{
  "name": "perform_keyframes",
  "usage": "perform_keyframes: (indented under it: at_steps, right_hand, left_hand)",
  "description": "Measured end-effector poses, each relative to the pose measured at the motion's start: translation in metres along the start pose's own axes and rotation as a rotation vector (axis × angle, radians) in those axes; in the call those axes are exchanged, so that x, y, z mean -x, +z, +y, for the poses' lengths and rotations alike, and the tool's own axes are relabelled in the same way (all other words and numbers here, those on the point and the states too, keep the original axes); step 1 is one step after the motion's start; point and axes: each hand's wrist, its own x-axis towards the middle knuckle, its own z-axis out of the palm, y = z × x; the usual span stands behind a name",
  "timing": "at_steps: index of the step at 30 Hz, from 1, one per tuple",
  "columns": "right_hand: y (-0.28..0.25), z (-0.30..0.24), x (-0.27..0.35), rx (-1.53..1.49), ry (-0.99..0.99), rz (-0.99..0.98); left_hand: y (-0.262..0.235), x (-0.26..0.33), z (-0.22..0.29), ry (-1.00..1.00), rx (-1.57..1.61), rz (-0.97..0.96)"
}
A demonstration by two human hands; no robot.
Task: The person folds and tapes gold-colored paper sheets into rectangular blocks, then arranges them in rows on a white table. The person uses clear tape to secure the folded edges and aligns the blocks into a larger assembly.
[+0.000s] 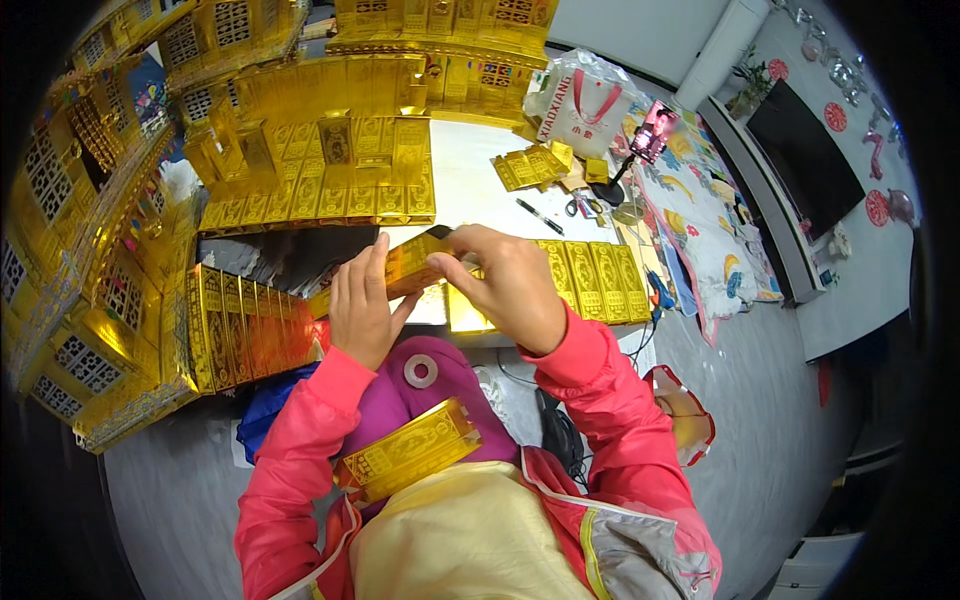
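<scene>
- Box of gold foil (pixel 412 258), oblong and tilted, is in our hands above the table's near edge, its right end the higher one.
- Our right hand (pixel 512 287) pinches that upper end between thumb and fingers.
- Our left hand (pixel 358 312) lies at the other end, fingers nearly straight and side by side, thumb apart from them; we cannot tell whether it grips or only steadies.
- Below, on our lap, we have a second gold box (pixel 410 450) lying aslant, and a white ring (pixel 421 371) resting on the purple cloth (pixel 465 395) over our legs.
- Along the near edge of the white table (pixel 470 185), toward its right corner, we see a row of upright-patterned gold boxes (pixel 597 280) set side by side.
- Just beyond the right end of that row is a blue-and-black tool (pixel 660 291) with a cable.
- Toward the table's right edge we have a pen (pixel 540 216), scissors (pixel 584 207) and a lit phone (pixel 655 132) on a stand.
- Farther back are folded gold pieces (pixel 530 168) and a white shopping bag (pixel 585 112) with red handles.
- A large gold building model (pixel 375 90) fills the table's far left, and more latticed gold walls (pixel 120 300) rise to our left.
</scene>
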Motion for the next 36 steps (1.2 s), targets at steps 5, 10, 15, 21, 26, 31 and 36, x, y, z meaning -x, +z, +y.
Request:
perform_keyframes:
  at_steps: [5, 10, 15, 21, 26, 31, 36]
  right_hand:
    - [0.036, 0.022, -0.012, -0.119, -0.265, 0.178]
    - [0.068, 0.050, -0.018, 0.036, -0.446, -0.047]
    - [0.085, 0.068, -0.012, 0.018, -0.460, -0.090]
    - [0.090, 0.071, -0.003, -0.119, -0.359, -0.117]
    - [0.081, 0.072, 0.003, -0.175, -0.311, -0.156]
    - [0.083, 0.070, 0.009, -0.203, -0.272, -0.124]
    - [0.093, 0.067, 0.009, -0.159, -0.393, -0.026]
  left_hand:
    - [0.009, -0.002, 0.004, 0.009, 0.052, 0.069]
    - [0.014, -0.005, -0.017, 0.136, 0.096, 0.023]
    - [0.022, 0.003, -0.032, 0.173, 0.010, -0.020]
    - [0.026, 0.003, -0.039, 0.197, -0.001, -0.046]
    - [0.024, 0.003, -0.038, 0.218, 0.000, -0.043]
    - [0.027, 0.006, -0.038, 0.206, -0.004, -0.076]
    - [0.030, 0.008, -0.038, 0.124, 0.149, -0.056]
